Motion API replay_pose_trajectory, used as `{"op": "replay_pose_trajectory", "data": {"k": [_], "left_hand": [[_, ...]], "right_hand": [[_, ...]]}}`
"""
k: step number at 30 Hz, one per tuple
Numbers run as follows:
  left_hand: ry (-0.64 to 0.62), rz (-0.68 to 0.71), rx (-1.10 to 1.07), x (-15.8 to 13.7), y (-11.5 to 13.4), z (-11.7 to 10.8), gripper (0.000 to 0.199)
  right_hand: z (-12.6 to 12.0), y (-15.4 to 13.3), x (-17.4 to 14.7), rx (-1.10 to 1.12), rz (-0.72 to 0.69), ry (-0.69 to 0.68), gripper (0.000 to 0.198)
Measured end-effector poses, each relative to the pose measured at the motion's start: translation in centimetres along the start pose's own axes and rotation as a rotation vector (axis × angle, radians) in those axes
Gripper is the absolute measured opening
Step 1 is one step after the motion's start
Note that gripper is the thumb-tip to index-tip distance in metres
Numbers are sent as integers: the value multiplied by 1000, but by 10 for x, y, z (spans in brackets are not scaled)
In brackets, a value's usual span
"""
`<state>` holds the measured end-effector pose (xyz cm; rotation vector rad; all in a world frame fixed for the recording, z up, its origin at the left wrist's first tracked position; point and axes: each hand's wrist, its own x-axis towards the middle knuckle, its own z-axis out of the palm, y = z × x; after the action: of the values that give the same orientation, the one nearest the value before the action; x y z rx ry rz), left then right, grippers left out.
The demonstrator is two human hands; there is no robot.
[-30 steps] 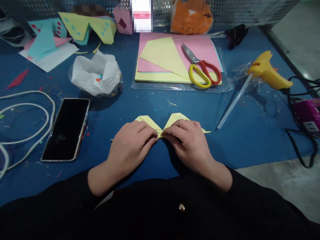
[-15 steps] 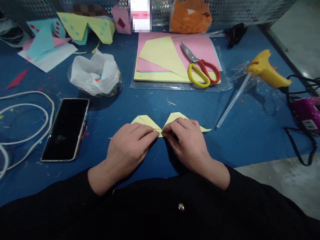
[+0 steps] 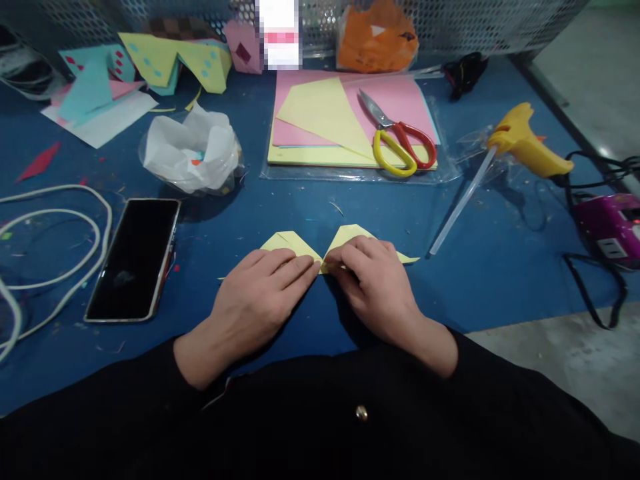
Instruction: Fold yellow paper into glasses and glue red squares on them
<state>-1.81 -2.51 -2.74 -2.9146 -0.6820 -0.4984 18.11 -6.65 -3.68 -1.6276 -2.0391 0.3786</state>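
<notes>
Holding folded yellow paper (image 3: 287, 241)
Pinching near its middle with right hand (image 3: 375, 277); laying left hand (image 3: 264, 287) across, cannot tell if gripping.

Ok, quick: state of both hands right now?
Left hand: open, fingers extended, laid over the folded yellow paper.
Right hand: fingers curled, fingertips at the paper's middle; whether pinching or pressing can't be told.

No text can be read. The orange packet (image 3: 367, 50) bears a pale triangle (image 3: 378, 31) and dark print (image 3: 409, 36) (too blurred to make out), the purple object (image 3: 597, 217) carries a white patch (image 3: 611, 249) with tiny marks, and the upright panel (image 3: 279, 19) is pixelated.
</notes>
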Motion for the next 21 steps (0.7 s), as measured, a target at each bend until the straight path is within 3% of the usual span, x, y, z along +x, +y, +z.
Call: {"op": "replay_pose_trajectory", "data": {"k": [10,13,17,21], "left_hand": [[-31,-14,-19,6,-2,0,21],[-22,-17,-19,7,-2,1,19],[23,-52,-50,8,-1,3,17],[55,-217,-204,10,-2,4,14]], "right_hand": [[-10,5,-4,-348,-429,80,23],[-11,2,-2,-410,-492,72,26],[-6,2,-2,-375,-424,102,23],[0,3,0,-204,-205,92,19]]}}
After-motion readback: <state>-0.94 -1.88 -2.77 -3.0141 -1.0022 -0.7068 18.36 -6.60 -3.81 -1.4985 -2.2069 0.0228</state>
